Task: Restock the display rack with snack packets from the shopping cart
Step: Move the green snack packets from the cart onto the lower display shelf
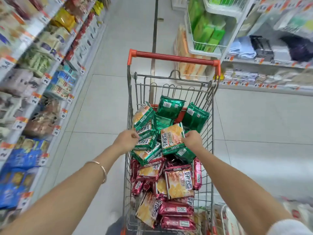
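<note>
Green foil snack packets (170, 107) fill the far half of a wire shopping cart (172, 58), with red packets (176, 209) at its near end. The left hand (126, 140) pinches one green packet (146, 142) by the cart's left wall; the right hand (192, 139) grips a second green packet (171, 136) toward the right wall. Light holds on slick foil could let either slip back, or drag neighbours over the rim.

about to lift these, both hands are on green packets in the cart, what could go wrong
The left hand pinches the edge of a green packet in a loose heap; neighbours may slide as it lifts.
The right hand holds a second green packet by one edge, so it could slip.
Red packets lie beside the green; flavours could get mixed.
</note>
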{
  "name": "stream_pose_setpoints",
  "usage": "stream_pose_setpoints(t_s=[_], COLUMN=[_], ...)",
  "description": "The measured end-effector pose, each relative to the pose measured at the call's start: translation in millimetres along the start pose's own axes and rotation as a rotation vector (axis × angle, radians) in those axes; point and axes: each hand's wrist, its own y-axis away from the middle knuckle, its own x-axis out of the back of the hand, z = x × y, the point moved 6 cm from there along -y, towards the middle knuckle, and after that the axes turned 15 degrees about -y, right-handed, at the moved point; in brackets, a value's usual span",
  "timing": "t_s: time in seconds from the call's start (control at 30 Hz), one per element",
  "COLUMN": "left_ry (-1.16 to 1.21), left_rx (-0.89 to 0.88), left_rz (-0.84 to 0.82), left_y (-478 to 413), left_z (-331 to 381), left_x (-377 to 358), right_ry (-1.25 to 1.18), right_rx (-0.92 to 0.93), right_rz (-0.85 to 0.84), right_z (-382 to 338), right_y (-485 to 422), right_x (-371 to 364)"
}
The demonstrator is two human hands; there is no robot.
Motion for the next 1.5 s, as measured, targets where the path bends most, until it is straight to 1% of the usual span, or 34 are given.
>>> stream_pose_setpoints(t_s=[0.1, 0.2, 0.23, 0.27, 0.33, 0.37, 0.4, 0.43, 0.5, 0.53, 0.57, 0.63, 0.67, 0.77, 0.83, 0.9, 0.97, 1.1, 1.23, 1.3, 1.37, 1.43, 1.5], left_ry=[-0.037, -0.074, -0.031, 0.064, 0.376, 0.559, 0.706, 0.819, 0.950, 0.975, 1.004, 1.058, 1.068, 1.009, 0.973, 0.974, 1.000, 0.957, 0.922, 0.900, 0.885, 0.867, 0.839], left_rx=[-0.016, 0.027, 0.058, 0.082, 0.142, 0.175, 0.202, 0.213, 0.213, 0.196, 0.185, 0.171, 0.172, 0.240, 0.263, 0.302, 0.320, 0.353, 0.376, 0.396, 0.417, 0.419, 0.409], left_rz=[-0.101, -0.295, -0.360, -0.415, -0.475, -0.467, -0.414, -0.342, -0.253, -0.233, -0.204, -0.146, -0.145, -0.144, -0.164, -0.165, -0.158, -0.157, -0.147, -0.136, -0.146, -0.181, -0.197], left_y=[3, 9, 11, 14, 17, 18, 18, 17, 10, 8, 4, 6, 7, 15, 22, 30, 37, 41, 39, 38, 38, 39, 37], left_z=[13, 31, 36, 44, 60, 70, 75, 79, 74, 72, 64, 52, 45, 21, 9, -1, -5, -11, -14, -15, -16, -12, -5], left_x=[-18, -35, -41, -45, -53, -55, -53, -48, -35, -26, -18, 5, 11, 21, 19, 16, 13, 5, 1, 4, 6, 8, 7], right_ry=[-0.283, -0.544, -0.592, -0.640, -0.674, -0.669, -0.680, -0.705, -0.760, -0.768, -0.743, -0.599, -0.507, -0.282, -0.107, -0.013, 0.004, 0.051, 0.140, 0.081, -0.055, -0.337, -0.600], right_rx=[-0.165, -0.265, -0.287, -0.297, -0.281, -0.267, -0.243, -0.214, -0.154, -0.143, -0.149, -0.189, -0.192, -0.152, -0.159, -0.172, -0.126, -0.013, 0.133, 0.175, 0.189, 0.173, 0.179], right_rz=[0.007, 0.023, 0.005, -0.023, -0.094, -0.131, -0.168, -0.212, -0.277, -0.261, -0.205, -0.076, -0.070, -0.229, -0.334, -0.392, -0.368, -0.195, -0.133, -0.082, -0.050, -0.088, -0.192], right_z=[14, 18, 18, 16, 12, 11, 10, 10, 13, 17, 24, 39, 41, 35, 36, 41, 40, 37, 39, 44, 47, 47, 36], right_y=[20, 35, 40, 48, 59, 65, 68, 71, 71, 67, 59, 42, 36, 31, 29, 25, 23, 20, 32, 35, 33, 35, 48], right_x=[2, 3, 3, 3, 5, 8, 11, 15, 24, 30, 34, 38, 34, 1, -24, -43, -54, -47, -27, -3, 29, 64, 97])
